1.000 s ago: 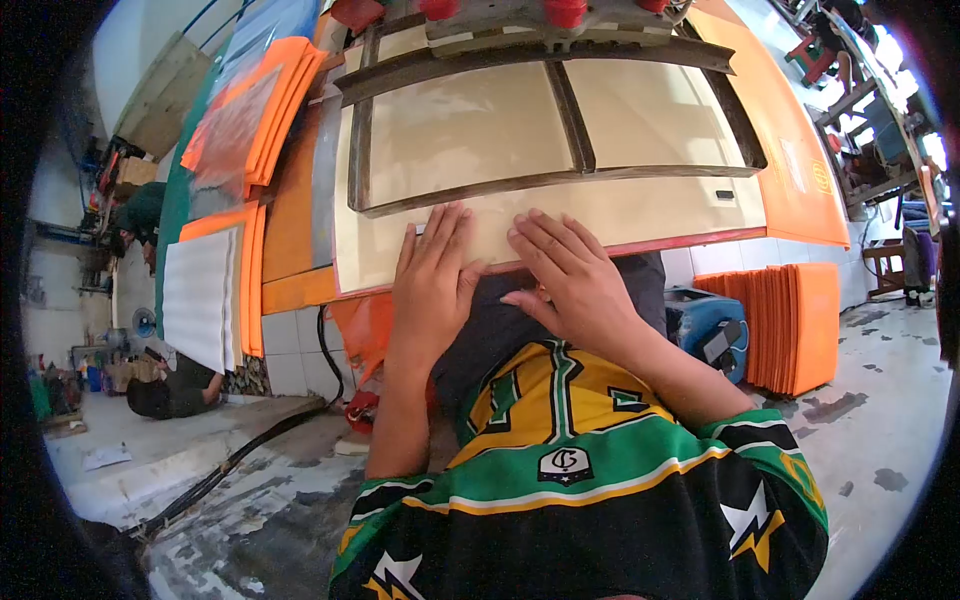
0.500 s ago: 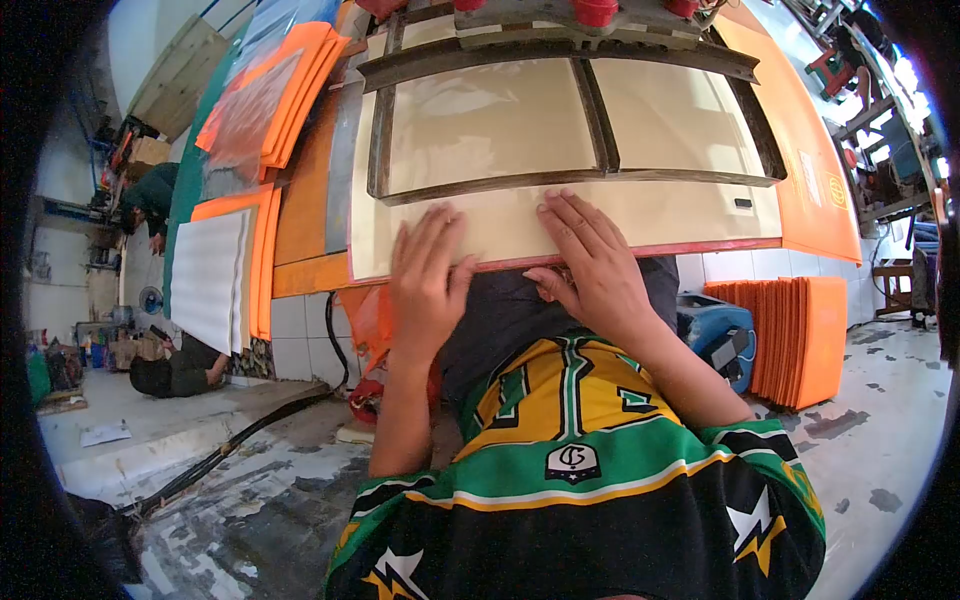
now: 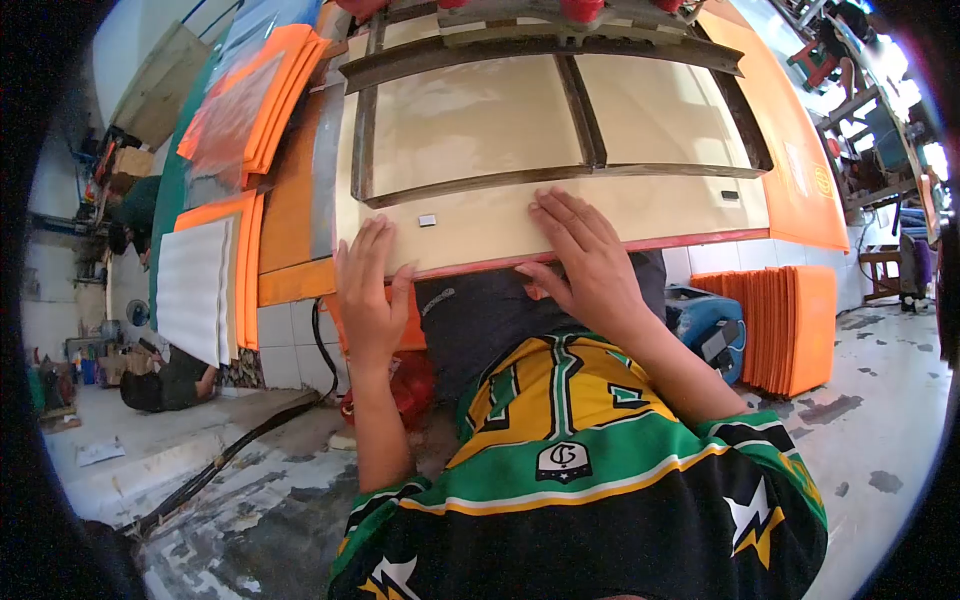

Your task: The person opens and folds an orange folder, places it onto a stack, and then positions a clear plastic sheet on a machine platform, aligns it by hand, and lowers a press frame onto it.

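My left hand (image 3: 372,290) lies on the near left part of a cream sheet-covered board (image 3: 470,215), fingers stretched out and thumb apart. Flat on the same board, my right hand (image 3: 585,250) rests near the middle of its red front edge, its thumb at the rim. Neither hand holds anything. Between them, nearer the left fingers, is a small pale rectangular piece (image 3: 428,220). A small dark piece (image 3: 730,195) sits toward the right end. Just beyond my fingertips, a dark metal frame (image 3: 470,185) lies across the cream surface.
Orange packets (image 3: 280,95) under clear plastic and white foam sheets (image 3: 195,285) lie at left. A stack of orange pieces (image 3: 770,330) stands on the floor at right, beside a blue machine (image 3: 705,325). Another person (image 3: 170,380) is low at left, near a black cable (image 3: 230,455).
My left hand has slid left along the board, and the small pale piece now shows where it was. My right hand stays in about the same place on the board.
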Motion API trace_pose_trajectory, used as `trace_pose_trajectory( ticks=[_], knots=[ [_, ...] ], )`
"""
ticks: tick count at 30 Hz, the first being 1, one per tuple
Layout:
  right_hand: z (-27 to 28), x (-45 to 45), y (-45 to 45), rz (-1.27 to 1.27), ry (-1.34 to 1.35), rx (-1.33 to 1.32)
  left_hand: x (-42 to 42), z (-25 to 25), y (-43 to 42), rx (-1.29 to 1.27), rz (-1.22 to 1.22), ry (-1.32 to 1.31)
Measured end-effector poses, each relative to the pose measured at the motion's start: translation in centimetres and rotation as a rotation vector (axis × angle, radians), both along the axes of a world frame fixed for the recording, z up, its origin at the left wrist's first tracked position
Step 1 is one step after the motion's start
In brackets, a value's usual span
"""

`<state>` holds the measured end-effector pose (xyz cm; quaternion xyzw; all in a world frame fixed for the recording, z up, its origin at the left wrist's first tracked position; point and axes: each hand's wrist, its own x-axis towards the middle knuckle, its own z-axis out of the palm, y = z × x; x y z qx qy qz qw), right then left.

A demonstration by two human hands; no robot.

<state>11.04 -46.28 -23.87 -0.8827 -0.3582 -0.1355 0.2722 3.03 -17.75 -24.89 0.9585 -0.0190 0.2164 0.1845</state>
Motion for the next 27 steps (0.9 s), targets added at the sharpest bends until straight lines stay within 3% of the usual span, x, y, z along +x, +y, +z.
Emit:
trace_pose_trajectory(
  ticks=[19,27],
  knots=[
    [-0.4,-0.2,0.1,-0.012,-0.039,0.05,-0.3,-0.3,0.2,-0.019,-0.016,-0.136],
    [-0.4,-0.5,0.8,-0.039,-0.072,-0.057,-0.2,-0.7,1.2,-0.001,0.034,-0.046]
  ],
)
